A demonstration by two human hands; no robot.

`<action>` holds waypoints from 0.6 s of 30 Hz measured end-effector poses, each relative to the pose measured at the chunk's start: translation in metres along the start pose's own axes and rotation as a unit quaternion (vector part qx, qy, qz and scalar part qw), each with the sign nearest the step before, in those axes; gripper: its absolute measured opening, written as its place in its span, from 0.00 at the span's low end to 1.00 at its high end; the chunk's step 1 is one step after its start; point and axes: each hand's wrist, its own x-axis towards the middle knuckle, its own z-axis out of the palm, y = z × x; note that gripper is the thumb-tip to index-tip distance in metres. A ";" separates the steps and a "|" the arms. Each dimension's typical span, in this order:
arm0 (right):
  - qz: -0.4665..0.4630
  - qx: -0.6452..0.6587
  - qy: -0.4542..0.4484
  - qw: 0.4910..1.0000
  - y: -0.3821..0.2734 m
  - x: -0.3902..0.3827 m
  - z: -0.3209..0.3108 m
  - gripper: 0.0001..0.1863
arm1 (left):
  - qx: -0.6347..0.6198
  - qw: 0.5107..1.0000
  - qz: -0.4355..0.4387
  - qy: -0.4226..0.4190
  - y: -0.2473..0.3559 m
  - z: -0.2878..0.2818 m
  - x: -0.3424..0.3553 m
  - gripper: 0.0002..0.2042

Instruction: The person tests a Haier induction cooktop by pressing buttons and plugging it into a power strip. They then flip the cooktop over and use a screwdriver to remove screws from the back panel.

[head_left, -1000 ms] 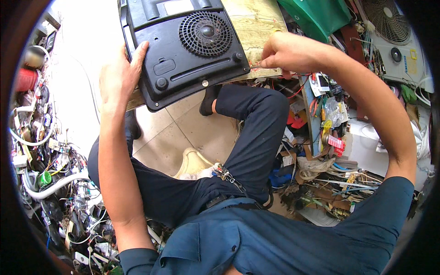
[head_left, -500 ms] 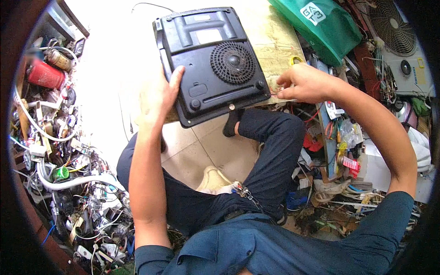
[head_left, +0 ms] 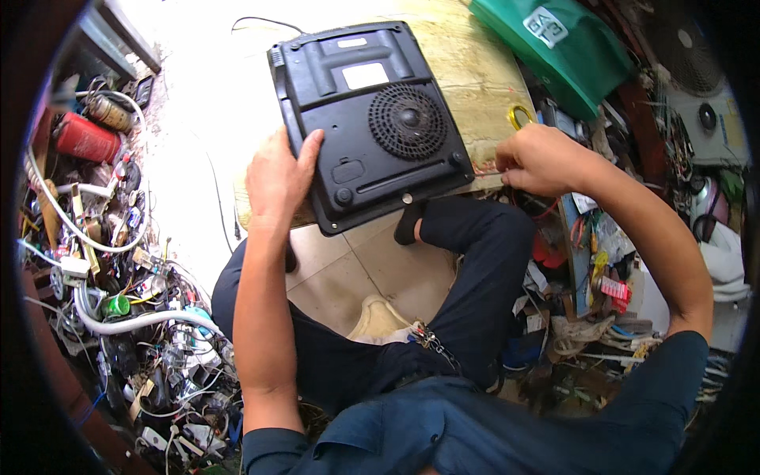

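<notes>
Induction cooker (head_left: 372,119), black and flipped underside up, lay on a pale wooden board (head_left: 475,71) at the far middle of the scene, its round fan grille (head_left: 408,121) toward the right and a white label near its far edge. Its near corner hung past the board's edge, above the tiled floor (head_left: 340,269).

The left hand (head_left: 277,178) lay open and flat, its fingers spread against the cooker's near left edge, pressing rather than gripping. The right hand (head_left: 542,158) was clenched at the cooker's near right corner, its fingertips pinched on a thin tool (head_left: 487,169) whose tip sat just beside that corner; what kind of tool it was I could not tell.

The person sat with crossed legs in dark trousers over pale floor tiles, a bunch of keys (head_left: 427,340) at the waist.

Clutter ringed the workplace. On the left lay a heap of wires, white hose (head_left: 134,321), plugs and small parts, with a red cylinder (head_left: 83,138) farther off. At the far right a green bag (head_left: 554,43) rested on the board's corner, and a yellow ring-shaped handle (head_left: 520,117) lay just beside the right hand. Farther right stood a fan (head_left: 689,55) and more scattered packets and tools. Strong daylight bleached the floor at the far left.
</notes>
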 end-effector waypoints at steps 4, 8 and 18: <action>0.002 0.164 0.120 0.979 0.022 -0.021 0.026 0.13 | 0.026 0.999 0.021 0.024 0.002 0.003 0.001 0.28; 0.082 0.342 0.241 0.905 0.021 -0.038 0.060 0.15 | 0.031 0.999 0.024 0.029 -0.002 0.005 -0.001 0.28; 0.050 0.458 0.511 0.725 -0.004 -0.033 0.119 0.18 | 0.020 1.000 -0.012 -0.016 0.010 -0.002 0.001 0.30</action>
